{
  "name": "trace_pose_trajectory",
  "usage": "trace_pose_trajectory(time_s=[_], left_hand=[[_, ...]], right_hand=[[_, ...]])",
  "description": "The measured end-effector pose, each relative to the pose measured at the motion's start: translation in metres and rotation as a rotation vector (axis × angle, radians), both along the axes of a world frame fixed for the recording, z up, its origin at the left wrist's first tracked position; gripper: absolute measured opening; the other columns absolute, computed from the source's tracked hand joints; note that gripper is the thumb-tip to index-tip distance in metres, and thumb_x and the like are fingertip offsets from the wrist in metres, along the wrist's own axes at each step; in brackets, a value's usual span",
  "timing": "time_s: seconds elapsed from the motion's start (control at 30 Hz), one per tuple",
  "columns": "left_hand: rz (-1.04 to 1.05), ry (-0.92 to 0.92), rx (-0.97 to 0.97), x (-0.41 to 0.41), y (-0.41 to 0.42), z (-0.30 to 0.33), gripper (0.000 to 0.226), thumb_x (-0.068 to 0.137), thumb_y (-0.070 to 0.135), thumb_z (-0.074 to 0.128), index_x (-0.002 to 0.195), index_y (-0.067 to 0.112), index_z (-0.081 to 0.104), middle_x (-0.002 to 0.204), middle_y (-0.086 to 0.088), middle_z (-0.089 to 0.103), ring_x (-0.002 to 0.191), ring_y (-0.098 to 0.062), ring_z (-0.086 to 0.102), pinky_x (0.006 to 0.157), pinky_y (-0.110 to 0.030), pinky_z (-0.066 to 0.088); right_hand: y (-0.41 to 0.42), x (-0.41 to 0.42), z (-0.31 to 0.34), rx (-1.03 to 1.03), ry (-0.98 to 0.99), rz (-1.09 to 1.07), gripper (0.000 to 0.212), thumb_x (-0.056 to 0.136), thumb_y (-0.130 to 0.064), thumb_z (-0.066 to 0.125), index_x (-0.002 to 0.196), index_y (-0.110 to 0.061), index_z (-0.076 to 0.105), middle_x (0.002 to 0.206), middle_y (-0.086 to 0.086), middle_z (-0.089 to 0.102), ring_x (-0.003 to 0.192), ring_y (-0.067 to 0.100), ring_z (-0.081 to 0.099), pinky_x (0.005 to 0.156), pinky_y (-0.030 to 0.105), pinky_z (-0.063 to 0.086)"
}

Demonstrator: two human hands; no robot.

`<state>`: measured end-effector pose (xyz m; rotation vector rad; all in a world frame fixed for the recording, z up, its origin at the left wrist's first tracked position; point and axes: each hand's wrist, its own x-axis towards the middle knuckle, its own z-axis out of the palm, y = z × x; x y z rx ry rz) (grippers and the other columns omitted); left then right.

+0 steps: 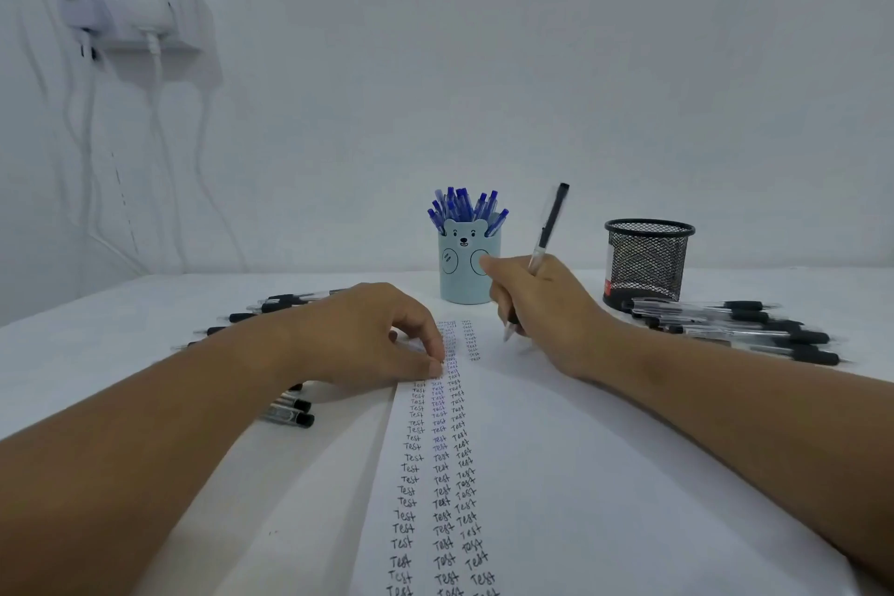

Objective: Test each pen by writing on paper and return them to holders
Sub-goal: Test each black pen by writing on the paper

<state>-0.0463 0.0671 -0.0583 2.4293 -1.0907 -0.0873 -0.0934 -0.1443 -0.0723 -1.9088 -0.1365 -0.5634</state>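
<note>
The right hand has its grip closed round a clear black-capped pen, tip on the white sheet of paper on the tabletop; the left hand presses curled fingertips on the paper's edge, holding nothing

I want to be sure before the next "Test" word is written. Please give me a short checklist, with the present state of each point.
1. Right hand grips the black pen in a writing hold: ok.
2. Pen tip over a bare part of the paper, right of the written columns: ok.
3. Left hand fingertips press the paper near the columns to hold it still: ok.
4. Tip touching the paper: cannot tell.
5. Black mesh holder free to receive the pen: ok, no pens show above its rim.
6. Bear holder holds blue pens only, so not for this pen: ok.
</note>
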Motion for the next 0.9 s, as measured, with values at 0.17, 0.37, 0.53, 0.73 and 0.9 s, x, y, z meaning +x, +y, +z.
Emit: trace_pose_trajectory(time_s=[0.17, 0.37, 0.53, 0.73, 0.9], left_hand=[[0.004, 0.008, 0.001, 0.000, 0.000, 0.001, 0.013, 0.079, 0.050, 0.079, 0.090, 0.047, 0.075, 0.110, 0.028, 0.068, 0.116, -0.003, 0.060, 0.107, -0.038, 0.047], [0.020, -0.004, 0.013, -0.003, 0.000, 0.002, 0.009, 0.081, 0.047, 0.079, 0.089, 0.047, 0.075, 0.109, 0.028, 0.068, 0.114, -0.003, 0.061, 0.107, -0.038, 0.047], [0.016, 0.010, 0.003, -0.005, 0.000, 0.003, 0.008, 0.082, 0.044, 0.079, 0.089, 0.045, 0.075, 0.107, 0.028, 0.069, 0.114, -0.002, 0.060, 0.107, -0.037, 0.046], [0.022, 0.025, 0.003, -0.004, 0.000, 0.002, 0.011, 0.080, 0.048, 0.079, 0.090, 0.046, 0.075, 0.109, 0.028, 0.069, 0.115, -0.003, 0.060, 0.108, -0.038, 0.046], [0.036, 0.001, -0.002, -0.009, -0.001, 0.001, 0.008, 0.084, 0.048, 0.073, 0.089, 0.042, 0.075, 0.106, 0.027, 0.069, 0.111, 0.002, 0.060, 0.106, -0.035, 0.047]], right_hand=[[-0.010, 0.002, 0.007, 0.069, -0.080, 0.021, 0.034, 0.095, -0.045, 0.064, 0.087, -0.020, 0.042, 0.047, -0.006, 0.036, 0.039, 0.016, 0.030, 0.043, 0.024, 0.029], [-0.010, -0.002, 0.003, -0.207, -0.163, -0.083, 0.023, 0.106, -0.040, 0.045, 0.098, -0.021, 0.055, 0.051, 0.000, 0.050, 0.040, 0.010, 0.040, 0.045, 0.024, 0.037], [-0.012, -0.002, 0.005, -0.298, -0.263, -0.079, 0.012, 0.103, -0.023, 0.054, 0.095, -0.018, 0.062, 0.074, 0.018, 0.059, 0.058, 0.025, 0.046, 0.058, 0.039, 0.045], [-0.019, -0.004, 0.007, -0.469, -0.234, -0.073, 0.019, 0.104, -0.023, 0.052, 0.094, -0.011, 0.062, 0.075, 0.015, 0.061, 0.058, 0.016, 0.042, 0.057, 0.035, 0.039], [-0.028, 0.000, 0.023, -0.786, -0.106, -0.125, 0.016, 0.102, -0.019, 0.056, 0.104, -0.014, 0.072, 0.095, -0.002, 0.053, 0.082, 0.013, 0.050, 0.073, 0.027, 0.035]])
